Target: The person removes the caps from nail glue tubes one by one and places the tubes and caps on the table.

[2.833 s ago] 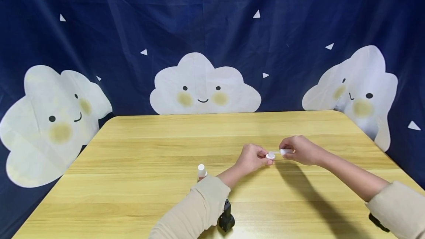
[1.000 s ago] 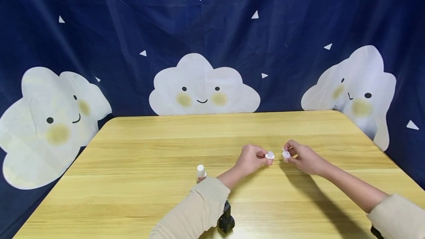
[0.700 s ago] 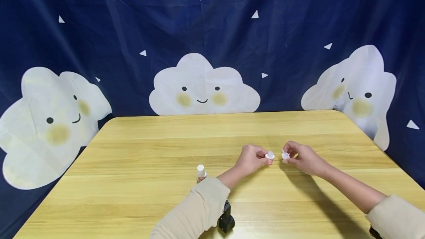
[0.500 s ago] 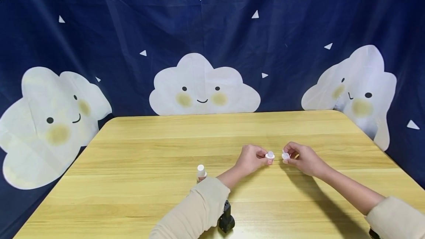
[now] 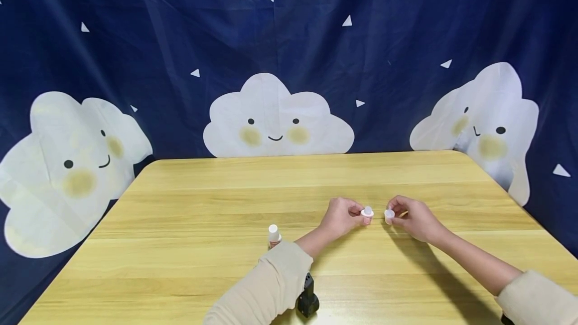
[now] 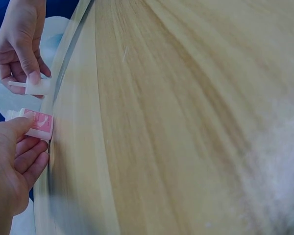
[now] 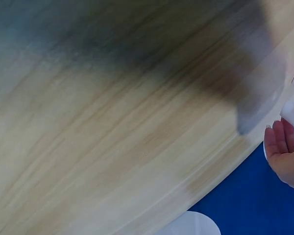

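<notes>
Left hand (image 5: 340, 214): grip clamped on the pink-labelled bottle (image 6: 41, 124), its neck (image 5: 368, 210) upward.
Right hand (image 5: 414, 218): grip pinching a white cap (image 5: 389, 216) with thin stem (image 6: 17, 84), just beside that bottle, apart.
Second bottle (image 5: 273, 235): upright on the tabletop (image 5: 217, 189), partly behind the left sleeve (image 5: 271, 280).
Backdrop (image 5: 316, 29): blue, with smiling clouds (image 5: 275, 109).

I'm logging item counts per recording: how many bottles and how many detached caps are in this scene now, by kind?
Bottles: 2 (pink-labelled bottle in the left hand, standing bottle on the table)
Detached caps: 1 (white cap in the right hand)
Total: 3
</notes>
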Demonstrator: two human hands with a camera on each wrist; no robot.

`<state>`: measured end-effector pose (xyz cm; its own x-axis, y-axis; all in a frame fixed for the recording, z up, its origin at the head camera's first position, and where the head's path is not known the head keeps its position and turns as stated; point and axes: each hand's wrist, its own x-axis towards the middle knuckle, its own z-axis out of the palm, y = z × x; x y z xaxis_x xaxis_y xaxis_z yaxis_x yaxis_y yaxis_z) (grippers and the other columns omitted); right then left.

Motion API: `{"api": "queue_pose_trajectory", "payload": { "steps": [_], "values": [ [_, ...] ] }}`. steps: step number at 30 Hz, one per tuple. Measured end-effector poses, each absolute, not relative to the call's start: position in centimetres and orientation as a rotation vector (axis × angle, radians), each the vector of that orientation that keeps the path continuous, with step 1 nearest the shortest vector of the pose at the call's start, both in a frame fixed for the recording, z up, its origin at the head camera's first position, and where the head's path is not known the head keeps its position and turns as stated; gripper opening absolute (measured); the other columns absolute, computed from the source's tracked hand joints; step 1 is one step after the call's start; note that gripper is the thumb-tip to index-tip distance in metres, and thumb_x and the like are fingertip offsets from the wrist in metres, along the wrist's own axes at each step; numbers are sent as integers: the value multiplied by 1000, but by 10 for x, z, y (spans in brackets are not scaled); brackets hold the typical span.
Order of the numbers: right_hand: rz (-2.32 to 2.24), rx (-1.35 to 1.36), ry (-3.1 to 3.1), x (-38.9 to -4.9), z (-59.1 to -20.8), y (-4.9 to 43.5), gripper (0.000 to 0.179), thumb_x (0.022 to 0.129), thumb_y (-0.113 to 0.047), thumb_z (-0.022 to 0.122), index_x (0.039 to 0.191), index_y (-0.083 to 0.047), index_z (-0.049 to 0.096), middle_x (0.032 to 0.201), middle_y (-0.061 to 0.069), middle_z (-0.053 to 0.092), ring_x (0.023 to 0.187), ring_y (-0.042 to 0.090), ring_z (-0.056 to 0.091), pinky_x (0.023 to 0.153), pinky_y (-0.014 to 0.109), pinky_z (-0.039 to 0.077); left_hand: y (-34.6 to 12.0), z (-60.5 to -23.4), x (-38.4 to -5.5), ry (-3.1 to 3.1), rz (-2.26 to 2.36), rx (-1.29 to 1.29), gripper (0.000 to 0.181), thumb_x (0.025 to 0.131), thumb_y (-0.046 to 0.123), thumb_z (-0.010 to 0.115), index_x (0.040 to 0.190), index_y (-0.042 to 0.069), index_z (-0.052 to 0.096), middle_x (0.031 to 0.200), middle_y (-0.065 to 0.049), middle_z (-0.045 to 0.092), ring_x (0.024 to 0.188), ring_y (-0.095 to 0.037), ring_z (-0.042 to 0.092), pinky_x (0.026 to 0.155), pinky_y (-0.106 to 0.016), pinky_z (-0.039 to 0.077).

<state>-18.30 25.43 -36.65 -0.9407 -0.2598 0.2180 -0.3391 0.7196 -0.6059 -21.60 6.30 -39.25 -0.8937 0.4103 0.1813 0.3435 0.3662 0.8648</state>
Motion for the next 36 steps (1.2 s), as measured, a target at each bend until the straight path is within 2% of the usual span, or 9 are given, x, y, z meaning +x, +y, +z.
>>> {"api": "queue_pose_trajectory", "payload": {
  "steps": [20,27,36],
  "values": [
    [1003,425,-2817,-183,-373,257,18,75,-1,73,84,-1,58,79,5,64,73,4,57,62,19,51,62,-392,-215,2554,1562,709,16,75,7,76,88,-1,72,83,-9,73,68,-4,67,60,-8,51],
    [1015,414,-2834,-184,-373,260,16,76,0,71,85,-3,58,81,6,66,74,3,58,63,18,51,63,-391,-215,2529,1583,721,18,75,4,76,90,-3,72,84,-12,73,70,-6,68,61,-7,51],
    [1009,394,-2853,-182,-375,258,16,76,1,71,86,-2,58,80,7,66,75,10,60,62,19,50,62,-393,-215,2512,1581,718,17,75,5,75,90,-2,72,84,-10,73,69,-4,67,61,-8,51]
  ]
}}
